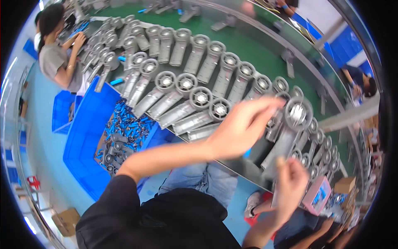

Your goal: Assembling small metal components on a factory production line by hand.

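My left hand (246,126) reaches across to the right, blurred, with its fingers stretched out and apart from the thumb. Its fingertips are beside the round head of a grey handheld fan body (297,114), which looks raised above the others. My right hand (292,180) is closed, the thumb and curled fingers at the lower end of this fan's handle; blur hides the exact grip. Rows of similar grey fan bodies (201,97), each with a ring-shaped head and flat handle, lie along the bench on both sides of my hands.
A green conveyor belt (257,45) carrying scattered fan bodies runs behind the rows. At my left stands a blue bin (85,143) holding blue cylinders and grey parts. A pink box (317,195) sits at right. Co-workers are at far left, right and lower right.
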A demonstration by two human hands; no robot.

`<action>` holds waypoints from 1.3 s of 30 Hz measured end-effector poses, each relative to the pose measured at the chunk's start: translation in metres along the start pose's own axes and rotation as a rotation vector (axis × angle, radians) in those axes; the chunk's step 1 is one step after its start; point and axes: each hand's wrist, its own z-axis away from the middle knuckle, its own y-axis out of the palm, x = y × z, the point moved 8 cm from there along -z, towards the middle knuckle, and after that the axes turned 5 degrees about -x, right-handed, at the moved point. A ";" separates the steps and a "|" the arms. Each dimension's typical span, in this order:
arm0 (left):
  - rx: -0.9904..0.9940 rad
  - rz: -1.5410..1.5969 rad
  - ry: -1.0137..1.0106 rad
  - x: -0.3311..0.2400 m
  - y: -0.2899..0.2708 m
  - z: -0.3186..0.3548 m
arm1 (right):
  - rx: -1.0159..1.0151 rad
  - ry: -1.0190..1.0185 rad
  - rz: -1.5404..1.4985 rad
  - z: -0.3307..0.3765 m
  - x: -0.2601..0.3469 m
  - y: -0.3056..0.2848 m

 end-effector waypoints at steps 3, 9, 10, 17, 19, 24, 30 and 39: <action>-0.127 -0.213 0.249 -0.011 -0.042 -0.114 | 0.245 -0.094 0.288 -0.103 0.051 0.050; -0.134 -0.399 -0.042 0.066 -0.107 -0.288 | 0.441 -0.093 0.193 -0.285 0.009 0.166; -0.151 -0.518 -0.059 0.086 -0.122 -0.308 | 0.439 -0.092 0.195 -0.304 -0.001 0.187; -0.557 -1.269 0.206 0.053 -0.244 -0.354 | 0.504 -0.042 0.252 -0.367 -0.040 0.271; -0.783 -1.329 0.261 0.017 -0.325 -0.354 | 0.483 -0.031 0.336 -0.373 -0.034 0.263; -0.795 -1.872 -0.125 0.005 -0.521 -0.341 | 0.193 -0.462 0.610 -0.380 0.031 0.247; -0.481 -2.007 -0.278 0.056 -0.601 -0.332 | 0.311 -0.329 0.643 -0.344 0.054 0.226; -0.392 -1.792 0.421 -0.047 -0.479 -0.285 | 0.051 -0.052 0.508 -0.249 0.032 0.015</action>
